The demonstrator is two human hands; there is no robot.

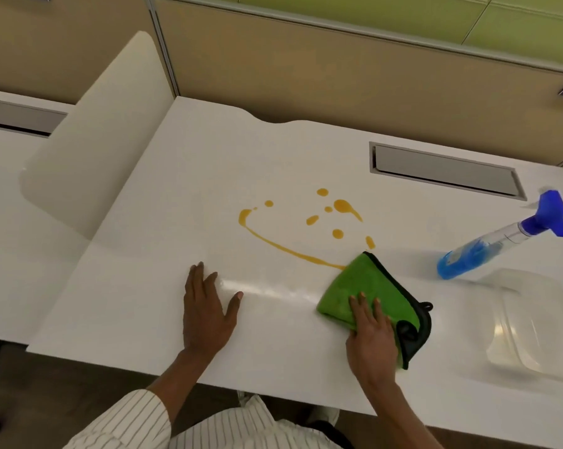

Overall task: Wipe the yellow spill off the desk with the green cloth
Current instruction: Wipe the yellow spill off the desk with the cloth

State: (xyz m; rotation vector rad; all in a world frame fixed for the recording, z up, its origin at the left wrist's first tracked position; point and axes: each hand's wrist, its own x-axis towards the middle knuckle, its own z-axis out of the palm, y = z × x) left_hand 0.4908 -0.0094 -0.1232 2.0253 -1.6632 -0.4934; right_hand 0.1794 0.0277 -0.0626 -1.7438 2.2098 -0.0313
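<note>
The right hand (370, 335) presses flat, fingers spread, on the green cloth (364, 286), whose far corner touches the yellow spill (289, 247) mid-bench (144, 303). The left hand (205, 309) lies open near the front edge, with bare surface between.

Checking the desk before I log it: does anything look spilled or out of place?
Yes. A yellow spill streaks and dots the middle of the white desk, mostly unwiped. The right hand presses the green cloth at its near end.
</note>
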